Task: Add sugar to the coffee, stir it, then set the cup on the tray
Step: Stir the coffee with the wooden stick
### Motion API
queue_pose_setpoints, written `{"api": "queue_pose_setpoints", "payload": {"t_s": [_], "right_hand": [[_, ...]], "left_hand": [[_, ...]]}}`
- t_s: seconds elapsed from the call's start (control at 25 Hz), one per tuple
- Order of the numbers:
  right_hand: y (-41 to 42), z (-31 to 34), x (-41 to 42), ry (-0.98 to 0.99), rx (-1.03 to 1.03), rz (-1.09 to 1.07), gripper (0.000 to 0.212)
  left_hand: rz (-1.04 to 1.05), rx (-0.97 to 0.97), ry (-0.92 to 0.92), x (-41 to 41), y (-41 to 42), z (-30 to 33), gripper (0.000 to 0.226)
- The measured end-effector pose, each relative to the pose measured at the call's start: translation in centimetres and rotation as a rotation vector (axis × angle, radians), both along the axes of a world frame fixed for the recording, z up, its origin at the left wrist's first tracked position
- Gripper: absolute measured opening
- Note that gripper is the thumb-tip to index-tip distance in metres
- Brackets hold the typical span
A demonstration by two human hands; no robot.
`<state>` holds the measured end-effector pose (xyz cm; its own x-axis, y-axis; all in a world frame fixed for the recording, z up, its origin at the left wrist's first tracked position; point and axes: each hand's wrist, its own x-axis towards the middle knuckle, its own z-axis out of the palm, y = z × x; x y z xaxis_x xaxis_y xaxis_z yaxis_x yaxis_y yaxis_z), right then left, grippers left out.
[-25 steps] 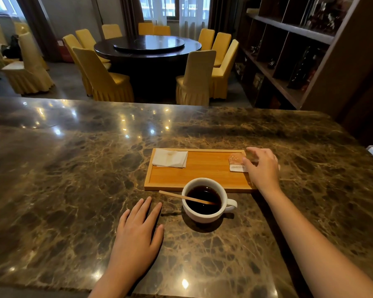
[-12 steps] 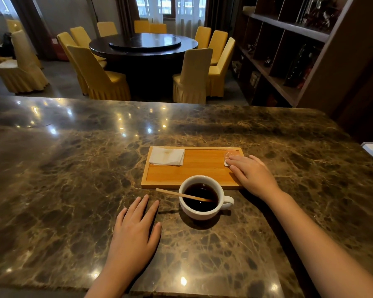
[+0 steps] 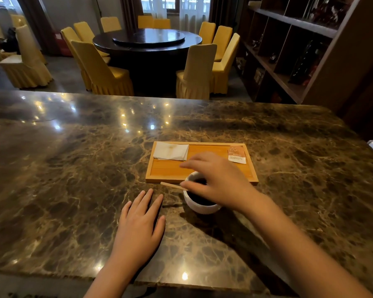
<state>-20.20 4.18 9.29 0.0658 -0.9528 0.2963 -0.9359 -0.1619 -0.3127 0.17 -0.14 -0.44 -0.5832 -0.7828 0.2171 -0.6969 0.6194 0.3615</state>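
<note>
A white cup (image 3: pixel 200 209) of dark coffee stands on the marble counter just in front of the wooden tray (image 3: pixel 170 169). A thin wooden stirrer (image 3: pixel 170 185) rests across the cup's rim, its free end pointing left. My right hand (image 3: pixel 220 181) hovers over the cup with fingers spread, the thumb tip touching the stirrer and nothing gripped. An orange and white sugar packet (image 3: pixel 236 154) lies flat on the tray's far right corner. My left hand (image 3: pixel 139 224) lies flat on the counter left of the cup, fingers apart. The cup's handle is hidden under my right hand.
A folded white napkin (image 3: pixel 170 151) sits on the tray's far left corner. The brown marble counter (image 3: pixel 73 168) stretches wide to the left and right. Beyond it stand a round dark table (image 3: pixel 148 39) with yellow chairs and a dark shelf unit (image 3: pixel 299 50) at right.
My right hand has left the sugar packet lying on the tray and swung left and back over the cup, reaching the stirrer. My left hand has stayed flat.
</note>
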Motion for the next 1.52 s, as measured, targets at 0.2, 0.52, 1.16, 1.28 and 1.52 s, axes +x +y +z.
{"api": "queue_pose_setpoints", "payload": {"t_s": [0.2, 0.52, 1.16, 1.28, 1.52], "right_hand": [[-1.4, -1.1, 3.3, 0.121, -0.008, 0.077, 0.026], [0.3, 0.2, 0.5, -0.213, -0.143, -0.084, 0.016], [6.2, -2.1, -2.4, -0.998, -0.205, -0.302, 0.016], [5.1, -3.0, -1.7, -1.016, -0.283, -0.333, 0.013], [5.4, -3.6, -2.7, -0.889, -0.396, -0.453, 0.012]], "left_hand": [[0.001, -0.012, 0.006, -0.1, -0.1, -0.2, 0.049], [-0.001, -0.005, 0.004, 0.0, 0.0, -0.2, 0.049], [-0.006, 0.000, -0.003, 0.1, 0.0, 0.0, 0.049], [-0.007, -0.003, -0.011, 0.0, -0.1, -0.1, 0.050], [-0.010, 0.005, 0.002, -0.1, -0.1, -0.1, 0.049]]}}
